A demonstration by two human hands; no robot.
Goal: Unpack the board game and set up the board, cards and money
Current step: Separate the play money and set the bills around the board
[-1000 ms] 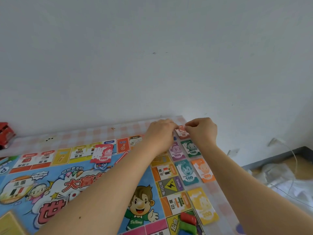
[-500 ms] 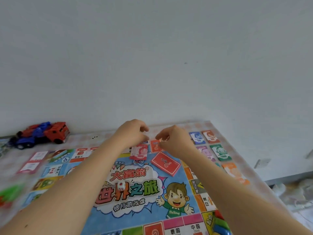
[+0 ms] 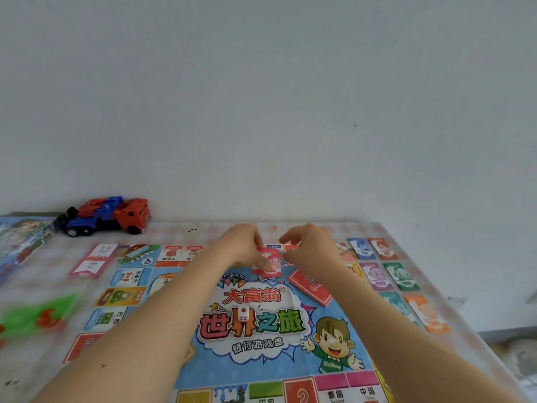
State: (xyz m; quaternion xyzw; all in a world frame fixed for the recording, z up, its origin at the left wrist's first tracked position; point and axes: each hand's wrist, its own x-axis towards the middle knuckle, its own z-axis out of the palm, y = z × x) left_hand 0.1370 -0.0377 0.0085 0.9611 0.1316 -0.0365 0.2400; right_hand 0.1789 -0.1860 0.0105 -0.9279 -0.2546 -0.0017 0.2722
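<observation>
The board, a flat glossy printed sheet, lies on a pale checked tablecloth. A slim red card stack and a small white die rest on it, and thin rectangular money notes lie in rows beside its right edge. Both bare forearms stretch over the board to its far side, where the left hand pinches a thin red-and-white note; the right hand hovers just beside it, fingers curled, though I cannot tell whether they grip anything.
</observation>
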